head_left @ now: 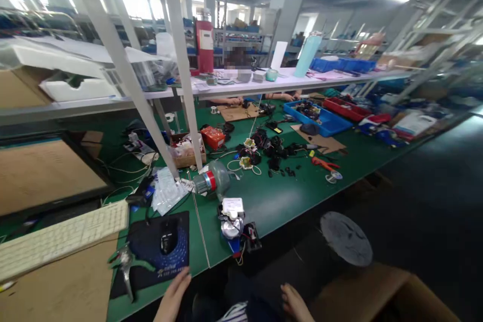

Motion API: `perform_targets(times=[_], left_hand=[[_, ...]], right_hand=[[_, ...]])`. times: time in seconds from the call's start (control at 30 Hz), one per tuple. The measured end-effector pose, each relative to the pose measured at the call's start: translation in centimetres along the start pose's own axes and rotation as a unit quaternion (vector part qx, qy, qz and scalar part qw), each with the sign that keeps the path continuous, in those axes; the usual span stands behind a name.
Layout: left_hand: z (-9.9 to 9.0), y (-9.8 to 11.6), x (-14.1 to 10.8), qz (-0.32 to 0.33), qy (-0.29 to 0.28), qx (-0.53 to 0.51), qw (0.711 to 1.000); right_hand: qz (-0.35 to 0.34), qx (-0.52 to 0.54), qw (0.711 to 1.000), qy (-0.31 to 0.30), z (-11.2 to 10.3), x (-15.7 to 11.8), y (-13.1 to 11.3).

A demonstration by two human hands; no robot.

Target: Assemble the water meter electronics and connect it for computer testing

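My left hand is at the bottom of the view by the table's front edge, its fingers stretched out and holding nothing. Nearest to it are a dark mouse pad with a black mouse and green-handled pliers. Over my lap, below the table edge, my right hand has its fingers loosely bent and apart, with nothing visible in them. Ahead, between both hands, a small device with a white top and round silvery part stands at the table edge beside a black piece.
A clear plastic jug-like container lies behind the device. Dark wired parts, orange-handled pliers and a blue tray lie farther right. A keyboard is left. A round stool and cardboard box stand right. Another person's hands work opposite.
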State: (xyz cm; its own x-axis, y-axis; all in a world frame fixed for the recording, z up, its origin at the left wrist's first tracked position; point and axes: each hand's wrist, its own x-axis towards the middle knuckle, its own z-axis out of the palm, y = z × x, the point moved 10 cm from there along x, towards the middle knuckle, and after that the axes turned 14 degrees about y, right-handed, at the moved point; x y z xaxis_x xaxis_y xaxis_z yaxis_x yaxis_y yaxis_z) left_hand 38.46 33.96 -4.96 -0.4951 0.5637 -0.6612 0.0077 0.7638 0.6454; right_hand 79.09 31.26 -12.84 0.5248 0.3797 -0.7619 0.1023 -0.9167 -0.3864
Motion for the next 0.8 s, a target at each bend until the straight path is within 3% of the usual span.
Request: perform_targets(times=[0.07, 0.13, 0.23, 0.33, 0.57, 0.8], left_hand=[[3.2, 1.4, 1.2, -0.004, -0.049, -0.021, 0.999], [6.8, 2.7, 2.2, -0.014, -0.083, -0.021, 0.996], [11.1, 3.3, 2.9, -0.051, -0.102, -0.013, 0.993], [14.0, 2.6, 2.6, -0.094, -0.116, -0.012, 0.989], [16.6, 1.8, 2.1, -0.149, -0.137, -0.082, 0.976], [17.9, 2.7, 2.0, -0.156, -0.173, -0.197, 0.953]], right_hand=[[0.035, 0.043, 0.998, 0.013, -0.7, -0.1, 1.1], [0.043, 0.084, 0.995, 0.017, -0.9, -0.1, 0.6], [0.026, 0.131, 0.991, 0.008, -0.1, 0.2, -1.9], [-0.003, 0.16, 0.987, -0.011, 1.7, 0.4, -4.8], [-0.057, 0.177, 0.98, -0.07, 5.6, 0.5, -9.2], [-0.038, 0.184, 0.977, -0.102, 6.5, 1.0, -9.6]])
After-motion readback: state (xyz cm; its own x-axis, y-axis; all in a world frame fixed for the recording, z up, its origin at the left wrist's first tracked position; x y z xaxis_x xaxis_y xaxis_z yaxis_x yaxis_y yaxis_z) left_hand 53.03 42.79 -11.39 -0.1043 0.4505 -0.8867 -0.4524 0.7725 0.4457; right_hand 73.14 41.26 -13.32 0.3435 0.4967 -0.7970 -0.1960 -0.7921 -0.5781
